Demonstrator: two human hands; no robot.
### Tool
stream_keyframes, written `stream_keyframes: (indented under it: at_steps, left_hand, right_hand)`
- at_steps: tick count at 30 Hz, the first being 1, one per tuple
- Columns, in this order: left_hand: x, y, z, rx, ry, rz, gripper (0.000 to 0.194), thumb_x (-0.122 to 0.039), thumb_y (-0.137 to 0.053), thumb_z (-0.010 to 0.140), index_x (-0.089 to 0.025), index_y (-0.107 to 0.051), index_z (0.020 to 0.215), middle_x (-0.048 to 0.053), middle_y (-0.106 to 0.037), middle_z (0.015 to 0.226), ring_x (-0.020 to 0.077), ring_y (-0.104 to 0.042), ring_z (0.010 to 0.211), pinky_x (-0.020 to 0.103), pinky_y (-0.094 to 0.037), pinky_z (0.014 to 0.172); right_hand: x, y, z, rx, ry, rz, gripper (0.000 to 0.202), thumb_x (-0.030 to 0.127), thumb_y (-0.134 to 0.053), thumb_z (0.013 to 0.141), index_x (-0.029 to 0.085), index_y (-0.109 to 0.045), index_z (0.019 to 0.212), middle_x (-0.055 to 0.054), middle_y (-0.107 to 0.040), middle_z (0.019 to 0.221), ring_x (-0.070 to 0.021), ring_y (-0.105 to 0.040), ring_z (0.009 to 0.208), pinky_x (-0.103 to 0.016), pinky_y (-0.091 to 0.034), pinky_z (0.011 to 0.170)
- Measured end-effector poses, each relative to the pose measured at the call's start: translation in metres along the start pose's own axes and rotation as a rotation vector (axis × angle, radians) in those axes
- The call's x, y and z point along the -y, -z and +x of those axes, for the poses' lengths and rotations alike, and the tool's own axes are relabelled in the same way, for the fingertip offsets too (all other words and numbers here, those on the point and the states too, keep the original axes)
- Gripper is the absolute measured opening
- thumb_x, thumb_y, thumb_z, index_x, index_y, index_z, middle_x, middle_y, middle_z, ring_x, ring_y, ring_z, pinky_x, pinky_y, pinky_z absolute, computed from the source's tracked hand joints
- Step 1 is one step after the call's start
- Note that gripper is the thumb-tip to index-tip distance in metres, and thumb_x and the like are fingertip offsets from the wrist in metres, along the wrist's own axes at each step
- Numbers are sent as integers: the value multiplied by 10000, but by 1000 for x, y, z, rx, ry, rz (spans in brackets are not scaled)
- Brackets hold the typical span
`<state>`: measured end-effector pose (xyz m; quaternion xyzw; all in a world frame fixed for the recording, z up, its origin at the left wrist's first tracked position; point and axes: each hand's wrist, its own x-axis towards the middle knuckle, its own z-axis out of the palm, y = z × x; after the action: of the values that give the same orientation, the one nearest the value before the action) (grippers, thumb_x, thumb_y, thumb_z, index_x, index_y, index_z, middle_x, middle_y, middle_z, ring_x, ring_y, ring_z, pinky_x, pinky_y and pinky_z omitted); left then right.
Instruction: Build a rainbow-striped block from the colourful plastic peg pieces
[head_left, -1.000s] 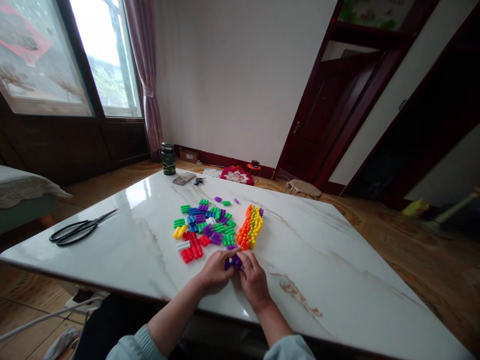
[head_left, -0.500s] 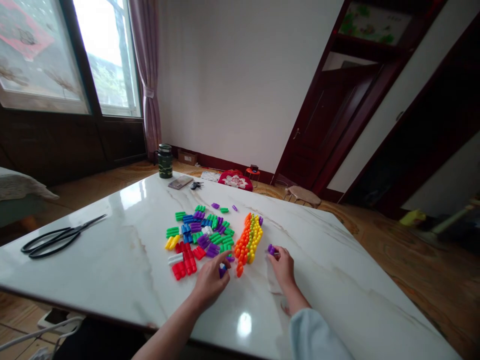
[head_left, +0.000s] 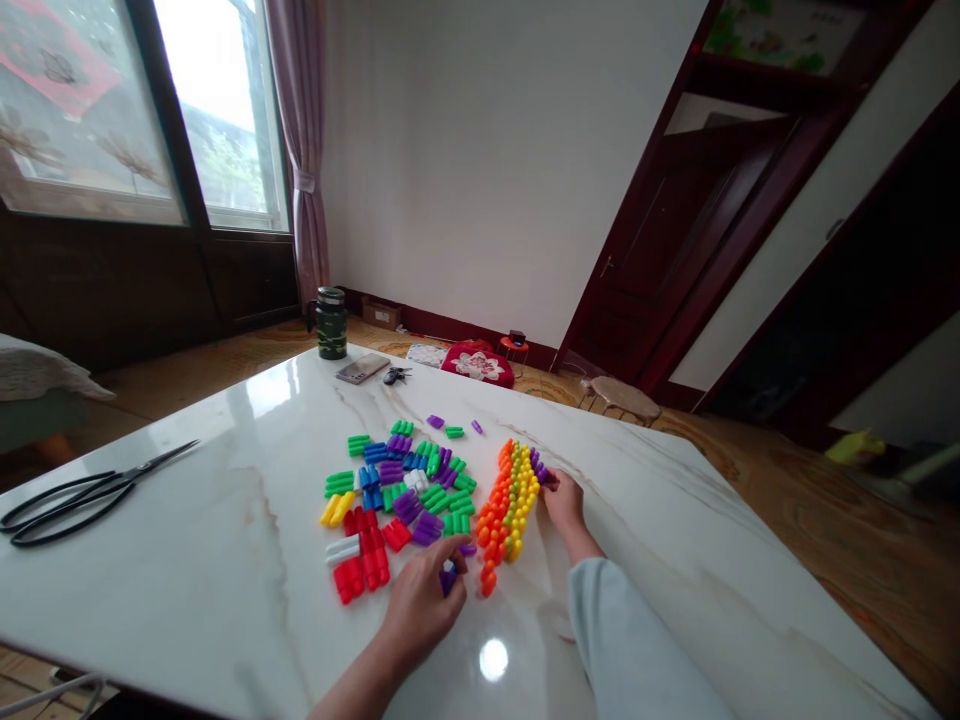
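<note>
Nearest on the white table (head_left: 675, 600), our left hand (head_left: 424, 605) bends its fingers and thumb around a purple piece (head_left: 448, 580); we cannot tell whether it grips that piece or only shelters it. Just right of it runs a band of joined beads: orange beads (head_left: 491, 530) on the left, their near end jutting toward us, then a thin lime strip (head_left: 514, 490), then yellow beads (head_left: 529, 488). Our right hand (head_left: 566, 508) has its fingertips at the purple beads (head_left: 537, 464) along the band's far right side; we cannot tell whether they pinch or merely touch.

Left of the band lie loose pieces: red pieces (head_left: 369, 550) nearest us, a white piece (head_left: 343, 550) and a yellow pair (head_left: 337, 509) beside them, then green pieces (head_left: 442, 500) mixed with purple and blue farther off. At the far left of these, well apart, rest the black scissors (head_left: 112, 490).

Toward the far edge we see keys (head_left: 394, 376), a phone (head_left: 364, 368) and an upright flask (head_left: 331, 325). Beyond the table stand a stool (head_left: 621, 398) and, farther, a door (head_left: 712, 230).
</note>
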<state>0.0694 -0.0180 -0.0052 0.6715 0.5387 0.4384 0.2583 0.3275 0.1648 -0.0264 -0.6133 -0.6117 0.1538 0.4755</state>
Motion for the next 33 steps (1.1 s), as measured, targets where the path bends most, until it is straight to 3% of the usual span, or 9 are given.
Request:
stream_keyframes:
  at_steps: [9,12,15,19,21,23,27,30,33]
  left_hand:
    - [-3,2,2,-8,2,-97,274,-245,-531,805,-226,-700,1019,53,-704,891,185,-644,765,277,-503,698]
    - [1,1,4,-24,-10,-176,281,-342,-498,865,-216,-710,997,67,-706,874,183,-650,745,270,-518,659]
    - [2,2,4,-58,-19,-276,329,-400,-477,884,-198,-709,1000,72,-700,839,162,-638,653,246,-515,568]
    - [0,5,0,-66,34,-337,404,-437,-417,913,-168,-670,1079,72,-692,865,107,-568,492,229,-483,480]
    - [-2,7,-1,-55,54,-352,422,-434,-397,921,-161,-644,1126,74,-691,887,106,-562,485,241,-487,489]
    - [-3,9,-3,-65,32,-352,400,-409,-420,912,-161,-643,1132,77,-697,913,142,-622,610,271,-523,602]
    - [-6,12,-5,-49,-21,-358,346,-345,-458,889,-167,-661,1106,75,-707,957,197,-649,896,310,-502,835]
    - [-9,13,-7,26,-32,-377,337,-327,-450,893,-159,-668,1088,83,-707,970,199,-650,911,312,-498,844]
    - [-12,14,-8,64,-49,-357,313,-343,-472,895,-160,-697,1013,85,-707,965,198,-648,914,301,-490,848]
  right_hand:
    - [8,8,-16,-37,-54,183,454,219,-536,624,120,-667,1047,-115,-726,942,-226,-696,732,-354,-561,695]
    - [25,22,-42,-137,-73,186,487,244,-526,676,106,-603,1137,-160,-680,1076,-221,-688,777,-369,-551,736]
    - [57,33,-87,-255,-62,153,402,320,-505,782,127,-577,1128,-148,-656,1090,-202,-658,765,-357,-535,729]
    - [107,31,-157,-28,74,186,265,366,-492,887,174,-612,1024,-74,-672,918,-154,-611,644,-288,-525,637]
    - [125,23,-184,120,187,168,226,328,-518,891,190,-623,1035,-80,-660,973,-166,-630,735,-293,-538,702]
    - [133,13,-201,205,291,130,304,270,-586,852,207,-599,1149,-97,-630,1110,-206,-631,933,-330,-534,827]
    - [131,-1,-213,221,424,85,493,104,-541,813,237,-531,1288,-93,-580,1242,-228,-541,1176,-373,-468,990]
    - [128,-1,-213,203,463,97,458,54,-474,810,234,-589,1215,-82,-622,1147,-202,-582,1106,-337,-490,954]
    - [127,3,-213,174,434,115,326,104,-475,851,214,-639,1110,-81,-653,1029,-196,-619,999,-320,-512,886]
